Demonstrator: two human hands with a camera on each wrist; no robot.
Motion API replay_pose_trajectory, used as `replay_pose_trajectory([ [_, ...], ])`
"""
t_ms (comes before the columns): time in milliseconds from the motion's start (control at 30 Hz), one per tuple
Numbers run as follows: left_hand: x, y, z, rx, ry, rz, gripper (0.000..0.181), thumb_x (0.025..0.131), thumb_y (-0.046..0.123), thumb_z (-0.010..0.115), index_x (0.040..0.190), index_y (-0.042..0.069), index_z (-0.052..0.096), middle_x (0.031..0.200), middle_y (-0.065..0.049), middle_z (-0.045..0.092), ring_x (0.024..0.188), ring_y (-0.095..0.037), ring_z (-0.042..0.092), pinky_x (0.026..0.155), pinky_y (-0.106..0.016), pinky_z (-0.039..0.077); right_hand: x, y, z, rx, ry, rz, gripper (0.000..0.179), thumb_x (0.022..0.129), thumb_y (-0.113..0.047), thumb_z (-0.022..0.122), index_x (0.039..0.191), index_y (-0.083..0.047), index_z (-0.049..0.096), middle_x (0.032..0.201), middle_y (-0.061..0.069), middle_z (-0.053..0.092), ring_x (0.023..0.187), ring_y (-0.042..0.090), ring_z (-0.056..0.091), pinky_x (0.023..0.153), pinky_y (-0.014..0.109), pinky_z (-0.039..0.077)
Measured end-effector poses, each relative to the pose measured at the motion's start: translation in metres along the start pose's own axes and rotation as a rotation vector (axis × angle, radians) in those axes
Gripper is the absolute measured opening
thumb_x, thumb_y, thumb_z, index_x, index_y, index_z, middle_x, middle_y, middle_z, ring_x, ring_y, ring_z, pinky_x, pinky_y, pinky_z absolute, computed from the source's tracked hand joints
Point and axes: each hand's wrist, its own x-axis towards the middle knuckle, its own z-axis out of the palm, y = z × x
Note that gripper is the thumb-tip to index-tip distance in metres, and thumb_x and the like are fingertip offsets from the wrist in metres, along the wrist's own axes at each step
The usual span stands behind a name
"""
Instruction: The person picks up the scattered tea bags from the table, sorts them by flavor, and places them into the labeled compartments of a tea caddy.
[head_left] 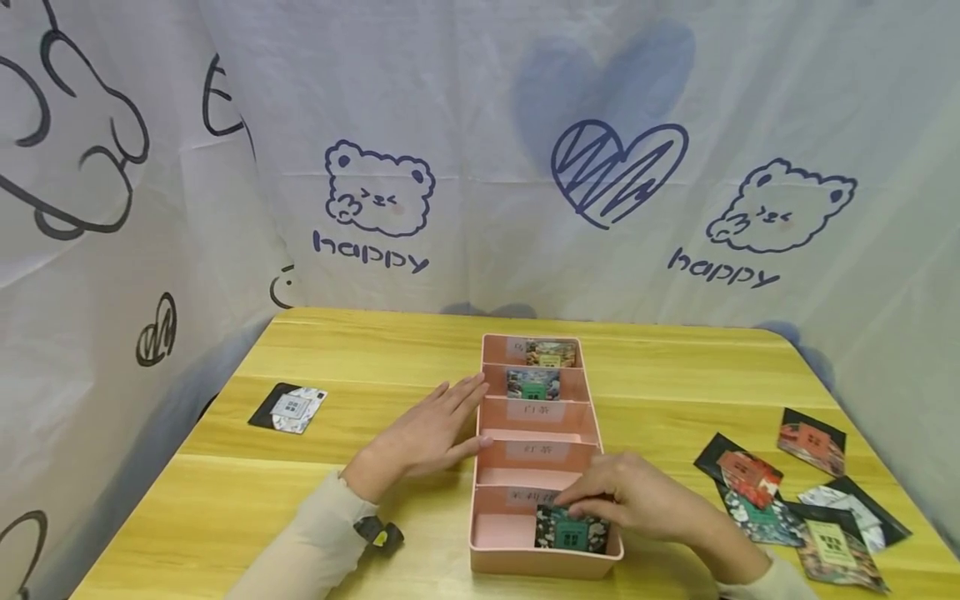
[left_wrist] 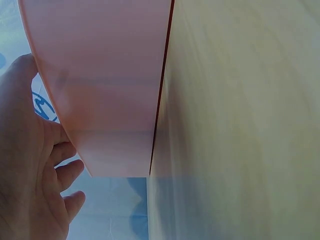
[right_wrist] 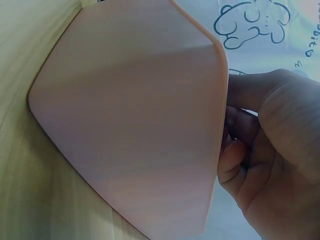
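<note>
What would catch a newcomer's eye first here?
Probably the long pink box in the middle of the yellow table, split into five compartments. Then the right hand, pinching a dark packet in the nearest one, and the left hand at the box's left side. Behind, a white curtain shows a drawn heart between two drawn bears.

Past the far edge of the worktop (head_left: 375, 342) hangs pale cloth (head_left: 487, 267), printed with two bears (head_left: 381, 190) and, between them, a scribbled heart (head_left: 619, 172).

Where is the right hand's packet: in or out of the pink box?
In: the head view shows the packet within the nearest compartment.
</note>
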Motion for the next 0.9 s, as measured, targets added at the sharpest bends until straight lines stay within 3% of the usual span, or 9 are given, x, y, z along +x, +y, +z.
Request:
replay_pose_trajectory([
  [233, 0.0, 0.0005, -0.0002, 0.001, -0.001, -0.01, 0.084, 0.099, 0.067, 0.02, 0.157, 0.006, 0.014, 0.163, -0.009, 0.009, 0.148, -0.023, 0.013, 0.12, -0.044, 0.013, -0.0008, 0.0005, -0.0006, 0.02, -0.005, 0.021, 0.02, 0.097, -0.023, 0.063, 0.112, -0.021, 0.075, 0.096, -0.016, 0.069, 0.07, -0.006, 0.05, 0.056, 0.012, 0.042],
  [433, -0.0014, 0.0013, 0.0009, 0.007, 0.002, -0.013, 0.084, 0.099, 0.067, 0.02, 0.157, 0.006, 0.014, 0.163, -0.008, 0.009, 0.148, -0.02, 0.01, 0.12, -0.044, 0.013, -0.0013, 0.0026, 0.0016, -0.001, 0.022, -0.025, 0.015, 0.095, -0.017, 0.065, 0.104, -0.02, 0.076, 0.097, -0.014, 0.071, 0.081, -0.004, 0.061, 0.066, 0.013, 0.049],
  [700, -0.002, 0.0003, 0.0028, 0.013, 0.014, 0.001, 0.084, 0.099, 0.066, 0.02, 0.157, 0.005, 0.016, 0.163, -0.01, 0.011, 0.148, -0.026, 0.017, 0.12, -0.045, 0.016, -0.001, 0.0018, 0.0041, -0.087, 0.049, -0.071, 0.014, 0.093, -0.016, 0.068, 0.103, -0.021, 0.076, 0.095, -0.015, 0.071, 0.075, -0.007, 0.056, 0.064, 0.006, 0.041],
  [900, -0.0016, 0.0002, 0.002, 0.016, 0.003, -0.005, 0.083, 0.099, 0.065, 0.02, 0.157, 0.005, 0.015, 0.163, -0.01, 0.009, 0.148, -0.025, 0.015, 0.12, -0.044, 0.014, -0.0007, 0.0011, 0.0018, -0.098, 0.049, -0.076, 0.014, 0.094, -0.017, 0.067, 0.105, -0.021, 0.076, 0.096, -0.015, 0.071, 0.074, -0.007, 0.055, 0.062, 0.006, 0.041],
])
